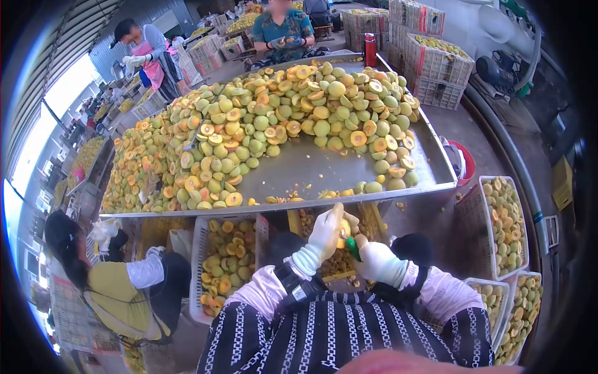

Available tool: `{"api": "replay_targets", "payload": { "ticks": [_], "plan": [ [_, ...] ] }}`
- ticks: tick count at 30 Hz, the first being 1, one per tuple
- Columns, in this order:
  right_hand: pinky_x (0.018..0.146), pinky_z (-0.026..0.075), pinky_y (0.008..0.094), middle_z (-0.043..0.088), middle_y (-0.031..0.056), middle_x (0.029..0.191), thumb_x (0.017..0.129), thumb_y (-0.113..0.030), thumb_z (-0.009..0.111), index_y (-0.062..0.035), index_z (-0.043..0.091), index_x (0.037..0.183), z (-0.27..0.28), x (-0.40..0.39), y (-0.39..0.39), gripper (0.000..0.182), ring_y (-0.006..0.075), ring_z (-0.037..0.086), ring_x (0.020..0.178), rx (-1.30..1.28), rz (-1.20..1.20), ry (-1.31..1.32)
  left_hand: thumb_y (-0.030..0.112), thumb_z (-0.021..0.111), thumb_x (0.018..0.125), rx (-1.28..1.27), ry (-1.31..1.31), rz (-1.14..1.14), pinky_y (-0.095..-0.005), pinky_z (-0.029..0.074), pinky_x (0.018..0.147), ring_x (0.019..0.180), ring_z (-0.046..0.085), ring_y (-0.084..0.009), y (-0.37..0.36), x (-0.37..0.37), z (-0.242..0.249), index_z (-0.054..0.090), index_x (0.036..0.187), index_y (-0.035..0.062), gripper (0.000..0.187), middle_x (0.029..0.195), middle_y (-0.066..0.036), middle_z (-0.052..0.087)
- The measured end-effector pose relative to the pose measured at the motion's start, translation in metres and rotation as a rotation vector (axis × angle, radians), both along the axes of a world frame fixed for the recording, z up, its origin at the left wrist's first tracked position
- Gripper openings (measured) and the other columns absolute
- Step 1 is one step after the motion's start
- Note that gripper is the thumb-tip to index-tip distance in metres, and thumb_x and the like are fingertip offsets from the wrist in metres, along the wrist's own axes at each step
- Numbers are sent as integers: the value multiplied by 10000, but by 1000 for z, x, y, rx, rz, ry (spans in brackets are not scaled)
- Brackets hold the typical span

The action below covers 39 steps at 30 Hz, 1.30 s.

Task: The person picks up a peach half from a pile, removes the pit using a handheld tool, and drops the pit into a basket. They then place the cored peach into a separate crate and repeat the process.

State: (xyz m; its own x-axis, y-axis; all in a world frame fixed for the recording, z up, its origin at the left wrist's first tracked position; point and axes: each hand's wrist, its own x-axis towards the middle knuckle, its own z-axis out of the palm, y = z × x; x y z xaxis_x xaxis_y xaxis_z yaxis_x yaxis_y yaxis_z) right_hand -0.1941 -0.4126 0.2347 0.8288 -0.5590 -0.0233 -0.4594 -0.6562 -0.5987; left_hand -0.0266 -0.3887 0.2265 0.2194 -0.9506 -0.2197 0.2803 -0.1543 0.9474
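Note:
My left hand, in a white glove, is closed around a yellow peach half just below the near edge of the table. In my right hand, also gloved, is a small green-handled tool. Its tip meets the peach half; the exact shape of its working end is too small to tell. Beneath my hands, a yellow crate holds pits and scraps. Behind them, a large heap of green-yellow peaches, many cut in half, lies on the metal table.
A white crate of peaches stands at my left, and more crates stand at my right. A red flask rests on the far table edge. Co-workers sit at left and opposite; another stands far left.

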Motion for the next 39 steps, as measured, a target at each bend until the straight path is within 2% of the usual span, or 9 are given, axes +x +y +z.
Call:
{"api": "replay_targets", "payload": {
  "ticks": [7, 11, 14, 23, 25, 28, 32, 37, 39],
  "plan": [
    [549, 500, 454, 604, 207, 659, 806, -174, 605, 34, 445, 1037, -3, -4, 9, 349, 391, 619, 600, 77, 12, 12, 403, 352, 986, 167, -140, -398, -301, 485, 780, 798, 620, -179, -6, 17, 1, 674, 846, -50, 573, 836, -119, 672],
    [589, 503, 467, 613, 220, 683, 808, -181, 610, 7, 458, 1036, -6, -4, -3, 331, 407, 626, 646, 96, -29, 26, 441, 382, 992, 190, -3, -330, -289, 486, 812, 832, 623, -185, -4, 13, -2, 627, 1008, -36, 537, 904, -122, 670],
    [628, 492, 473, 607, 245, 714, 813, -173, 613, -8, 464, 1023, 2, 3, -14, 306, 424, 620, 697, 140, -151, -50, 341, 471, 985, -261, 20, 16, -269, 460, 832, 912, 575, -127, 3, -4, -1, 516, 1181, 0, 396, 1010, -108, 634],
    [640, 509, 457, 617, 250, 751, 831, -186, 610, 49, 476, 1031, 13, 15, -15, 337, 417, 627, 716, 141, -94, 160, 274, 498, 975, -90, 113, 148, -274, 533, 647, 702, 637, -165, -2, -8, -11, 579, 992, -26, 311, 826, -115, 645],
    [568, 513, 404, 618, 183, 692, 828, -166, 598, 50, 481, 1035, 2, 9, -21, 321, 340, 643, 641, 195, -71, 85, 283, 501, 977, -85, 109, 127, -271, 541, 642, 710, 644, -169, 0, -7, -15, 581, 976, -34, 328, 825, -119, 640],
    [511, 479, 276, 544, 34, 644, 758, -123, 602, 15, 486, 955, 10, 6, -28, 267, 144, 576, 553, 908, 22, -48, 355, 458, 976, -106, 58, 69, -275, 538, 651, 703, 644, -194, 1, -7, -21, 597, 1016, -38, 419, 798, -157, 659],
    [328, 369, 245, 504, 26, 543, 760, -91, 597, -9, 486, 946, 13, 3, -25, 232, 117, 471, 361, 1291, -40, -149, 371, 451, 978, -153, 28, 11, -294, 537, 694, 734, 646, -200, 2, -3, -23, 597, 1030, -39, 438, 814, -164, 659],
    [316, 364, 245, 484, 23, 515, 765, -92, 594, -21, 503, 866, 14, 2, -27, 153, 125, 461, 341, 1407, -37, -185, 356, 482, 979, -264, 129, 27, -269, 529, 713, 763, 644, -172, 6, -5, -22, 579, 1066, -19, 398, 852, -147, 667],
    [330, 367, 223, 490, 22, 503, 798, -101, 609, 17, 508, 1021, 7, 2, -28, 272, 119, 477, 336, 1563, 47, -240, 357, 481, 980, -287, 128, 44, -269, 526, 708, 780, 643, -170, 5, -6, -24, 565, 1089, -11, 393, 860, -152, 668]
  ]
}}
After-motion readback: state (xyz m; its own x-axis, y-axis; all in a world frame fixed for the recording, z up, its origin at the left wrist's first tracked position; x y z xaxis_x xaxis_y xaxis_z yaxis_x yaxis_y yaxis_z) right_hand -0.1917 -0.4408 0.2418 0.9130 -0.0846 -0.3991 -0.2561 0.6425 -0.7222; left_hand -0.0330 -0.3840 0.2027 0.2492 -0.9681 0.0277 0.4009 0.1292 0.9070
